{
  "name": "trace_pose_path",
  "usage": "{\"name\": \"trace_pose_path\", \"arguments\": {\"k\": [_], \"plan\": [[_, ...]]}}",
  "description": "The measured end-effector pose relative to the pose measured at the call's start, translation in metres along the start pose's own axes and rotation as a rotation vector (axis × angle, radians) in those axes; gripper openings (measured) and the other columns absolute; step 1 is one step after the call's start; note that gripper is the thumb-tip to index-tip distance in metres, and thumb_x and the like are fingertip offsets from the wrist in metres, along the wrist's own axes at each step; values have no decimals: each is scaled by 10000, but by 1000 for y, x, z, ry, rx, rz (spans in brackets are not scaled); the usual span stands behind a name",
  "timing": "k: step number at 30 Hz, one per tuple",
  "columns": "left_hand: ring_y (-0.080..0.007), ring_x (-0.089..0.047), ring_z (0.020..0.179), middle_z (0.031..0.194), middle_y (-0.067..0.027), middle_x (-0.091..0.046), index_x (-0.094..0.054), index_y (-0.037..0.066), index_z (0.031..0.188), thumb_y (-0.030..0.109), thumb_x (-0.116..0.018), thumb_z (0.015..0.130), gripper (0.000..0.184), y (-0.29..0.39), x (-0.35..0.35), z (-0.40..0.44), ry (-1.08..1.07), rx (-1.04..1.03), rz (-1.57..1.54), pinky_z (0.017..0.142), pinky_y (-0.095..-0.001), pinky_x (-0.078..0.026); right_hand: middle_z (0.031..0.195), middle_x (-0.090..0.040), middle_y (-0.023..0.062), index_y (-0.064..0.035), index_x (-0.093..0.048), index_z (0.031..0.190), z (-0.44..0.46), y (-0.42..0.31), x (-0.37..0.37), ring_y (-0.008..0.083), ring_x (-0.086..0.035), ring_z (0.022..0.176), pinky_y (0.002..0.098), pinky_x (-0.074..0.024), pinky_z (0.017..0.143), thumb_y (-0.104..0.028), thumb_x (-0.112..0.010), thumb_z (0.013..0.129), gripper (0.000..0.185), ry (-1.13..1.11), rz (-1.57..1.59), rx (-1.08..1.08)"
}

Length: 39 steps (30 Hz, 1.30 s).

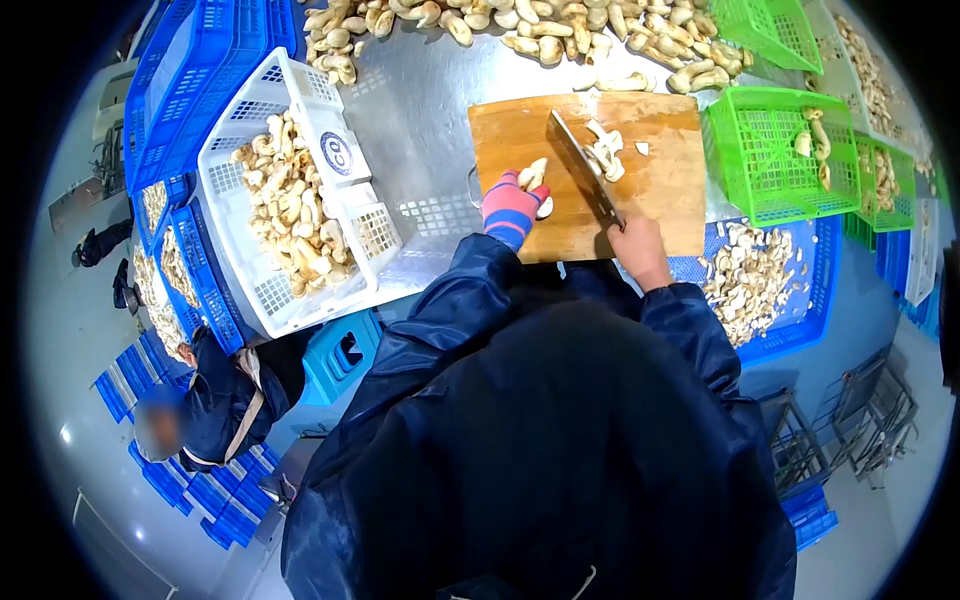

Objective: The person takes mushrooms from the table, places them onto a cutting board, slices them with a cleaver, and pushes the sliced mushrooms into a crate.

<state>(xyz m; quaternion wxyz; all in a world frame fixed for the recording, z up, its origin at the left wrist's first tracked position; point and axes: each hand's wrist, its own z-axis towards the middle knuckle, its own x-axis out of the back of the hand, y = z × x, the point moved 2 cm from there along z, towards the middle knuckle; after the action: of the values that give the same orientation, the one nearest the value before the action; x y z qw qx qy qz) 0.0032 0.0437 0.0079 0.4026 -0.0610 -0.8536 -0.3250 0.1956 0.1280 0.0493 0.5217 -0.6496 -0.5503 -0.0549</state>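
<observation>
Fingers of the left hand [510, 210], in a striped pink and blue glove, are partly closed about 1 whole mushroom [534, 175] over the left half of the wooden cutting board [655, 200]; firmness of grip cannot be told. 1 pale piece [545, 208] shows just beside the thumb. Fingers of the right hand [638, 248], ungloved, are wrapped round the handle end of 1 knife [588, 170]. The blade slants across the board, apart from the gloved fingers, with cut mushroom pieces [605, 152] close along its right side and 1 small scrap [642, 148] farther right.

The board rests on a metal table [405, 100]. Beyond it lies a heap of mushrooms [555, 22]. To the left stands 1 white crate [222, 175] holding many mushrooms; to the right, 1 green basket [780, 108] holding a few. Below that basket, 1 blue crate [815, 315] contains sliced mushrooms [745, 290]. A co-worker [225, 405] in dark clothing is at lower left, near a blue stool [335, 375].
</observation>
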Motion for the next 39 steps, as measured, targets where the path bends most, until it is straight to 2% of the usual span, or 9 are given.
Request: {"name": "trace_pose_path", "arguments": {"k": [16, 21, 22, 24, 26, 29, 32, 34, 39], "plan": [[-340, -586, 914, 958, -199, -619, -581, 46, 1050, 347, -651, 665, 493, 15, 24, 14, -194, -89, 213, 804, -379, -461, 747, -585, 276, 33, -622, 799, 14, -21, -6, 421, -578, 740, 468, -462, 715, -173, -514, 753, 237, -123, -127, -17], [-220, -626, 814, 889, -135, -637, -549, 36, 1086, 217, -698, 720, 434, -57, 190, -22, 283, -44, -154, 729, -311, -502, 821, -609, 234, -46, -636, 923, -1, 16, 7, 391, -592, 783, 463, -470, 748, -166, -502, 764, 240, -87, -169, -30], [-265, -605, 893, 1005, -156, -608, -521, 52, 1146, 240, -716, 692, 528, -46, 234, -36, 335, 137, 26, 785, -354, -486, 823, -610, 232, -49, -634, 937, -6, 17, 7, 391, -592, 788, 462, -471, 751, -166, -503, 765, 246, -84, -157, -54], [-303, -553, 1000, 1132, -177, -547, -494, 65, 1195, 270, -727, 660, 618, -87, 279, -25, 473, 138, 633, 860, -397, -440, 827, -611, 229, -55, -629, 965, -10, 17, 9, 391, -591, 798, 459, -471, 756, -166, -504, 766, 260, -68, -133, -99], [-337, -499, 1069, 1202, -182, -500, -487, 74, 1219, 297, -735, 630, 677, -54, 287, -22, 629, 60, 771, 916, -407, -392, 816, -613, 223, -71, -624, 999, -7, 21, 2, 383, -594, 791, 455, -473, 746, -165, -513, 768, 273, -43, -134, -59], [-281, -540, 1016, 1103, -185, -562, -515, 42, 1179, 243, -720, 712, 548, -24, 232, 40, 432, -273, 2, 866, -338, -430, 786, -608, 223, -75, -621, 1019, -11, 26, -1, 374, -597, 738, 444, -477, 693, -156, -524, 768, 281, 37, -82, -6], [-194, -603, 866, 1033, -107, -601, -475, 17, 1207, 283, -571, 856, 451, 39, 127, 108, -145, -89, -459, 738, -291, -505, 733, -596, 223, -72, -621, 1031, -20, 34, 1, 359, -593, 650, 417, -474, 613, -130, -546, 759, 287, 104, 45, 36], [-263, -574, 904, 1058, -137, -551, -449, 46, 1209, 284, -560, 859, 438, 77, 62, 141, -348, 130, -993, 747, -346, -511, 691, -583, 222, -69, -622, 1034, -28, 38, 3, 348, -583, 591, 397, -463, 561, -106, -561, 750, 293, 130, 121, 48], [-306, -528, 977, 1133, -142, -511, -472, 112, 1164, 328, -641, 780, 471, 121, -17, 204, -17, 470, -1249, 761, -469, -483, 582, -522, 215, -46, -615, 1032, -56, 16, 31, 317, -555, 490, 349, -424, 483, -76, -553, 752, 289, 165, 127, -49]]}}
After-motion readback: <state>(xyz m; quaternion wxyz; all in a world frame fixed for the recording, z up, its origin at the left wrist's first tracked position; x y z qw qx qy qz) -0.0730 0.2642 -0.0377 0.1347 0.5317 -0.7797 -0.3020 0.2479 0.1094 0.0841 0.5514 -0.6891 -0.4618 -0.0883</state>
